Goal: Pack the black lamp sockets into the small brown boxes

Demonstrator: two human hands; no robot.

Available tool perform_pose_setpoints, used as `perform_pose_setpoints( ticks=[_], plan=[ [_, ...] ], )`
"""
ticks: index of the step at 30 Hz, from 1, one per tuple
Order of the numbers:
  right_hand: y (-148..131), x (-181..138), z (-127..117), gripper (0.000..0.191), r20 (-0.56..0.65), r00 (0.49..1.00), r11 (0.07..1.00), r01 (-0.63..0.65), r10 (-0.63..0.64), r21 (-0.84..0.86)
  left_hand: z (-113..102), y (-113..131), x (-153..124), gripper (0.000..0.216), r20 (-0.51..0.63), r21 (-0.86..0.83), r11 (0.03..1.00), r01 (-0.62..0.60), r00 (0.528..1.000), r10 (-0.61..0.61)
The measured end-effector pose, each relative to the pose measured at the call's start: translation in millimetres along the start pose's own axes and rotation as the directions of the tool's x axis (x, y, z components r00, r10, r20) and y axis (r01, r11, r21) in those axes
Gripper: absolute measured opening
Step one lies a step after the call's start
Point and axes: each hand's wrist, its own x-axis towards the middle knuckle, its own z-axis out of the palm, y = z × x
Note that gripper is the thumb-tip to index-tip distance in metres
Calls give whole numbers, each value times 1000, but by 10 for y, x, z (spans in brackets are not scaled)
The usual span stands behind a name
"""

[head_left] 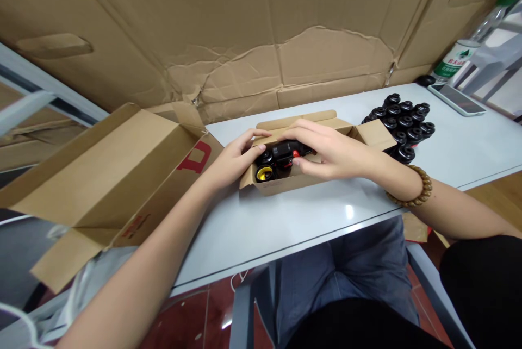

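Note:
A small open cardboard box [269, 178] stands on the table with its flaps spread. Inside it lies a black object with red parts [285, 153], next to round black parts, one with a yellow rim [265, 173]. My right hand [330, 149] grips the black object from the right, its fingers over the top. My left hand [236, 156] lies over the box's left end, its fingertips reaching the back flap. Whether it holds anything is hidden. A heap of several black round parts [402, 123] sits behind the box's right flap, out of reach of my fingers.
A large opened carton [110, 175] with red print juts in from the left. Cardboard sheets [265, 23] line the wall behind the white table [468, 145]. A phone [457, 99], a plastic bottle [460, 58] and a small black object [425, 80] lie at the far right.

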Motion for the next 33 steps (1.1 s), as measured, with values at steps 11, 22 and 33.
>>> perform_pose_setpoints(
  ticks=[11,22,33],
  plan=[
    [-27,-3,-36,43,7,1000,1000,-17,17,-2,2,-19,6,47,18,-29,1000,12,1000,-12],
    [-7,-12,14,35,-22,999,999,-26,25,-44,27,-7,-14,46,-2,-44,999,2,1000,-3],
    [-17,-7,-19,35,-43,997,993,-73,69,-98,18,13,-18,51,1,-35,999,28,1000,-28]
  ],
)
